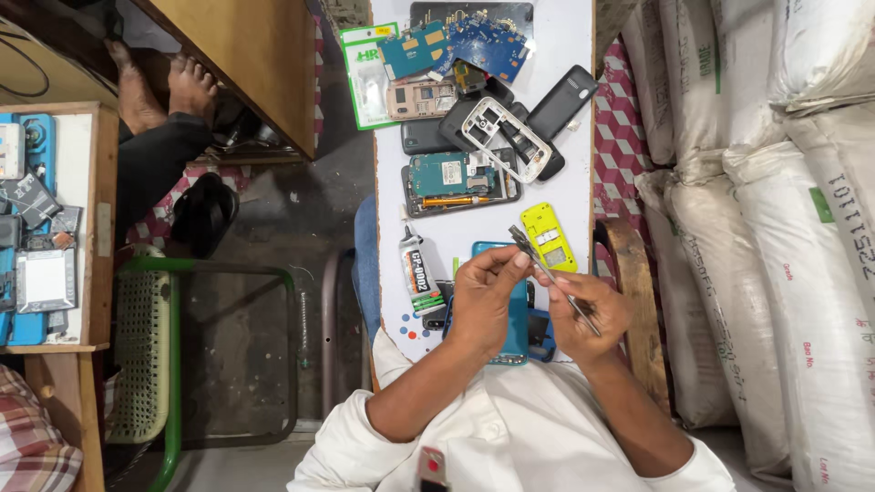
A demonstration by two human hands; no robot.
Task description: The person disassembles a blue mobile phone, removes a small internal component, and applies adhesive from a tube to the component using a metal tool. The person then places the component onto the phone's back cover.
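Overhead, head view: a person in a white shirt sits at a narrow white board (pixel 570 55) strewn with dismantled mobile phones. The left hand (pixel 483 296) is raised above the board with thumb and fingertips pinched on the upper end of a small grey metal part (pixel 524 241). The right hand (pixel 588 310) is closed around a pair of slim metal tweezers (pixel 570 296), whose tips point up and left toward the pinched part. The two hands are close together, nearly touching, just above a blue phone body (pixel 515 333) lying at the near edge of the board.

Just right of the metal part lies a yellow phone shell (pixel 549 235); left of the left hand lies a white glue tube (pixel 416 273) with a black nozzle. Farther up the board sit an opened phone with a teal circuit board (pixel 451 178), a white phone frame (pixel 506 137) resting on dark casings, a black keypad phone (pixel 561 100), and blue circuit boards (pixel 456 46) at the far end.

Stacked white sacks (pixel 784 228) fill the right side. At left stand a green metal chair (pixel 164 355) and a second bench with parts (pixel 41 237); another person's bare feet (pixel 159 87) rest near the upper left.
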